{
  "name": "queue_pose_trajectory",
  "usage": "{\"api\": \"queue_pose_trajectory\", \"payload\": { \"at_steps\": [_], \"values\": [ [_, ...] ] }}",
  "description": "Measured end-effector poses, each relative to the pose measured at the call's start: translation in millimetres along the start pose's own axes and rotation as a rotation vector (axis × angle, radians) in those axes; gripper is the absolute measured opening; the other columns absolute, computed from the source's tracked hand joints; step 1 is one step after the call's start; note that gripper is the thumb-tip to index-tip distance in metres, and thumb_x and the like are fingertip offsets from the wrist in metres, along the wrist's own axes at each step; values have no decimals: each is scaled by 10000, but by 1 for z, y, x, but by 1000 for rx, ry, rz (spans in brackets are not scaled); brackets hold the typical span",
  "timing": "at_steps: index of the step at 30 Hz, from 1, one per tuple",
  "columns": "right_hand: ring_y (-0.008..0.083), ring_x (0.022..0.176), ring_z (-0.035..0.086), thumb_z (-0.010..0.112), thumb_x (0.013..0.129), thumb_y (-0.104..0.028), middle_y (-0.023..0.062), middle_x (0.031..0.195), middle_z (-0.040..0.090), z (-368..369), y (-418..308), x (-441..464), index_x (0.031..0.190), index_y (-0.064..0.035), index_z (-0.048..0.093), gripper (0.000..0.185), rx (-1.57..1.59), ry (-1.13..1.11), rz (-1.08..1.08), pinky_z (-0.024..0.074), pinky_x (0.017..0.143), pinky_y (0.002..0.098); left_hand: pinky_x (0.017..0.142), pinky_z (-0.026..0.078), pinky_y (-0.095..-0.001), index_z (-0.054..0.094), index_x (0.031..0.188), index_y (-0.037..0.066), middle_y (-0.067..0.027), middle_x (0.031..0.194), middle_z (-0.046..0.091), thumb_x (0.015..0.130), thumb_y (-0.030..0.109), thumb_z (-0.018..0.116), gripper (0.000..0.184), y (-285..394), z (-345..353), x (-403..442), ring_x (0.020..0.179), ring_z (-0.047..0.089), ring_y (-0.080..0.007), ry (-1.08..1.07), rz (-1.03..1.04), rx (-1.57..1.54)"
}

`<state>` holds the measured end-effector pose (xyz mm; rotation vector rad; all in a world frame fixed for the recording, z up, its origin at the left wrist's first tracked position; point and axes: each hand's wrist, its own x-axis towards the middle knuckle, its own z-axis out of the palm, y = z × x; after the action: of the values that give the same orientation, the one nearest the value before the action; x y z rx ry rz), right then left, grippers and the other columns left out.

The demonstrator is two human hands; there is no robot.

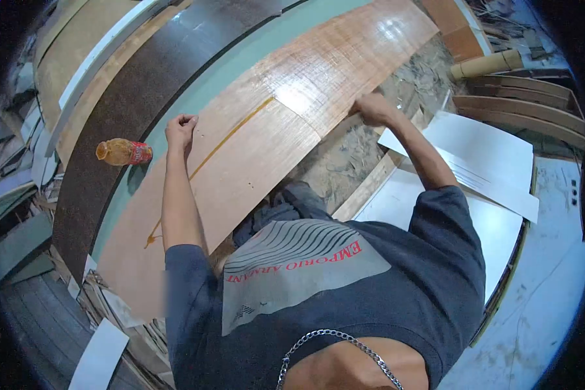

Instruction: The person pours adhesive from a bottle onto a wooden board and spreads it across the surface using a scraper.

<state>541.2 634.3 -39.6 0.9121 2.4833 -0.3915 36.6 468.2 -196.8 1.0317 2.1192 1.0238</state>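
A long, thin plywood sheet (240,172) lies slantwise in front of me, its upper part glossier than the pale lower part. Along the pale part runs a narrow line of yellow-brown glue (231,133). My left hand (181,132) is over the sheet's far edge, fingers curled together; whatever they pinch, if anything, is too small to see. Closed at the sheet's near edge is my right hand (372,109), its fingertips hidden. A plastic bottle (125,152) with a red label and brownish contents lies on its side left of my left hand.
Beneath the sheet shows a pale green surface (208,88), bordered by a dark curved panel (104,188). White boards (487,146) lie on the right, near a cardboard tube (486,65) and curved wooden frames (520,110). Scraps and dust (344,156) cover the floor.
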Motion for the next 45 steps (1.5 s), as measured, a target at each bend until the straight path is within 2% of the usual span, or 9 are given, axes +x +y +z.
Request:
{"api": "queue_pose_trajectory", "payload": {
  "at_steps": [2,6,10,14,16,23,34,38,45],
  "values": [
    [356,903,685,654,713,-90,141,945,720,40,1,-23,987,-161,743,296,-247,-123,155,552,745,454,716,528,-311,766,946,53,-89,825,740,814,190,773,190,-1,-4,1,728,679,-165,-11,70,126],
    [335,907,688,669,728,-72,180,947,713,83,28,-68,987,-100,727,268,309,62,187,520,780,416,753,543,-324,769,960,66,-97,855,747,820,203,764,196,-17,-13,1,771,701,-177,-40,68,82],
    [143,871,653,602,843,32,75,923,739,59,0,-54,1023,9,695,204,785,374,153,514,769,307,760,543,-319,767,976,69,-88,871,748,817,192,765,200,-23,-25,-12,782,701,-177,0,98,98],
    [190,1006,670,550,759,100,117,1116,722,-6,-72,23,1163,-55,696,457,691,625,-173,522,887,342,711,519,-286,758,949,46,-59,812,726,819,156,770,171,-52,-12,8,743,656,-131,-33,-10,-54],
    [263,1062,673,566,700,95,116,1140,709,-10,-95,71,1154,-90,708,511,583,676,-35,529,900,363,703,513,-279,751,948,23,-55,796,719,820,123,767,164,-62,-10,14,745,648,-119,-84,-15,-216],
    [230,1157,612,614,871,-222,24,1219,681,-8,-104,173,1161,-187,700,305,25,846,-171,473,984,380,691,495,-259,751,961,14,-29,814,694,811,75,764,162,-35,-23,-3,743,609,-99,-85,-104,-210],
    [243,1150,600,605,865,-139,33,1193,671,21,-126,149,1141,-148,668,283,52,823,-258,426,1021,439,624,448,-236,739,953,0,23,739,613,806,27,751,149,-27,-22,-7,674,531,-67,-75,-161,-302],
    [253,1103,629,618,822,-91,62,1170,682,2,-141,126,1113,-133,685,301,46,645,-383,486,962,407,635,440,-226,716,951,-34,9,764,599,821,1,728,135,-16,-24,-12,693,529,-78,-86,-161,-305],
    [277,906,688,619,817,-178,81,937,713,-32,-96,187,1001,-157,718,210,81,870,-40,543,779,408,641,468,-236,730,950,-22,1,770,643,814,10,744,141,-1,-29,-20,706,562,-76,-80,-161,-344]
  ]
}}
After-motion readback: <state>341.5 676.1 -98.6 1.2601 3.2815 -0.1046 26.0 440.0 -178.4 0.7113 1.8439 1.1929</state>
